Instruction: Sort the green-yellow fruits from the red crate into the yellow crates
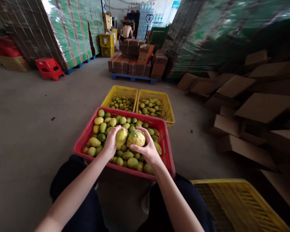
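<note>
A red plastic crate (169,151) full of yellow-green lemons (102,127) stands right in front of my knees. Over its middle, my left hand (111,139) is closed round the side of a large yellow-green lemon (121,138). Close beside it, my right hand (148,146) grips a bigger, bumpy lemon (136,138), thumb underneath and fingers over the far side. The two fruits are nearly touching. My left fingertips are mostly hidden behind the fruit.
Two yellow crates (168,109) holding more lemons sit beyond the red one. Another yellow crate (241,203) is at lower right. Open cardboard boxes (241,154) pile up on the right. Farther off are a blue pallet (132,78) with boxes, a red stool (49,67) and a person (126,31).
</note>
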A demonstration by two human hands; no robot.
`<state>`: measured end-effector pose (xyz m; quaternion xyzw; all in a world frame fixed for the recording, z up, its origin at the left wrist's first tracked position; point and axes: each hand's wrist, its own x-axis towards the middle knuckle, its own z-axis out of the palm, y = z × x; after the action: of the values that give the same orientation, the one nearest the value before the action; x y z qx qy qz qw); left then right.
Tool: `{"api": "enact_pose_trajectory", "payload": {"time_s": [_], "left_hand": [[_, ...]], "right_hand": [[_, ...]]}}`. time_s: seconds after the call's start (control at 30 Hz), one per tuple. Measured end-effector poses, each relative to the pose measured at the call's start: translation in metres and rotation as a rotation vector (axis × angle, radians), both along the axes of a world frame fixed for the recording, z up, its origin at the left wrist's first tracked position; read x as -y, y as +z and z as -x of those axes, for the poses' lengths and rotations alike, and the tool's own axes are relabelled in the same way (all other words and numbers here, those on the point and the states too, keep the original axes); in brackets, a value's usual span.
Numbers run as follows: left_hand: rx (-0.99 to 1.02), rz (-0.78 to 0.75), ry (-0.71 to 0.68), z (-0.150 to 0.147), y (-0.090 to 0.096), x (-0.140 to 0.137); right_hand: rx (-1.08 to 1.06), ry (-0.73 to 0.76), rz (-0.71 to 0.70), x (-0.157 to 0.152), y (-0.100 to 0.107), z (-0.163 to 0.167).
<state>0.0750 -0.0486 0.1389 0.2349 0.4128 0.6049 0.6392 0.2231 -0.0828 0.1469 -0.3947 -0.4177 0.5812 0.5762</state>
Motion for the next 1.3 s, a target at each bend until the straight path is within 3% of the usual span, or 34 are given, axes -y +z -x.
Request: {"api": "enact_pose_trajectory", "payload": {"time_s": [0.2, 0.47, 0.7, 0.87, 1.03, 1.3], "left_hand": [[-0.033, -0.028, -0.012, -0.001, 0.001, 0.002], [-0.005, -0.069, -0.025, -0.004, 0.009, 0.005], [0.257, 0.255, 0.007, -0.006, 0.016, -0.002], [0.230, 0.429, -0.037, -0.006, 0.013, -0.005], [0.287, 0.371, -0.128, -0.004, 0.009, -0.003], [0.233, 0.302, -0.124, -0.005, 0.014, -0.003]], "right_hand": [[-0.011, -0.028, 0.064, 0.002, -0.002, 0.002], [0.067, -0.053, -0.045, 0.001, -0.006, 0.000], [-0.192, -0.124, 0.188, -0.005, -0.001, 0.007], [-0.421, -0.199, 0.353, -0.014, 0.000, 0.003], [-0.621, -0.094, 0.475, -0.017, 0.000, -0.002], [-0.623, -0.097, 0.437, -0.017, -0.003, -0.001]]}}
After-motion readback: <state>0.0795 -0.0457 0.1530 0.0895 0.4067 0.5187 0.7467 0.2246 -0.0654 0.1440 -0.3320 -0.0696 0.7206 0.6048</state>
